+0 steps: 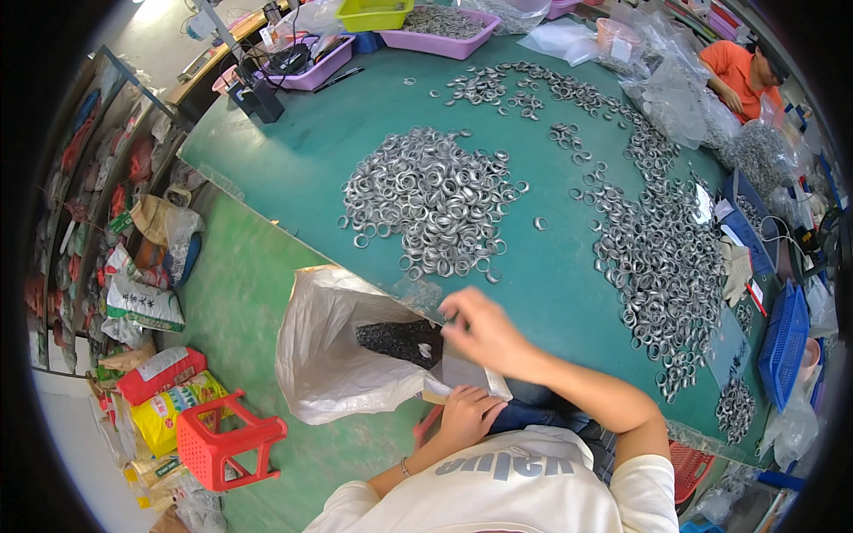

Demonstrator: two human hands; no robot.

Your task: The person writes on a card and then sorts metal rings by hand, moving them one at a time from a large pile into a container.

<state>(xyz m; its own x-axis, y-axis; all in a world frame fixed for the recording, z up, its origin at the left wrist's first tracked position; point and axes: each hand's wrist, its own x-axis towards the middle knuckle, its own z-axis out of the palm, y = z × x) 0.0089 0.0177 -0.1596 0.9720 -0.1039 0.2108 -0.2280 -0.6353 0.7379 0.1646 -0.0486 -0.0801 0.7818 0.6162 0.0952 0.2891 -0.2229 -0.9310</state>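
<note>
A large white woven sack (333, 382) hangs mouth-up at the table's near edge, with a heap of small dark pieces (395, 342) and a few pale bits inside. My left hand (468, 416), a bracelet on its wrist, grips the sack's near rim with bent fingers. Above the sack's right side, by the table edge, my right hand (480, 324) is closed with fingertips pinched together; what they hold, if anything, is too small to make out. Beyond it, a big pile of grey metal rings (435, 195) lies on the green table (542, 293).
More rings (657, 266) spread along the table's right side, near a blue basket (782, 333). Purple trays (453, 40) stand at the back. A red stool (209, 444) is on the floor at left, before loaded shelves. Another person in orange (742, 75) sits far right.
</note>
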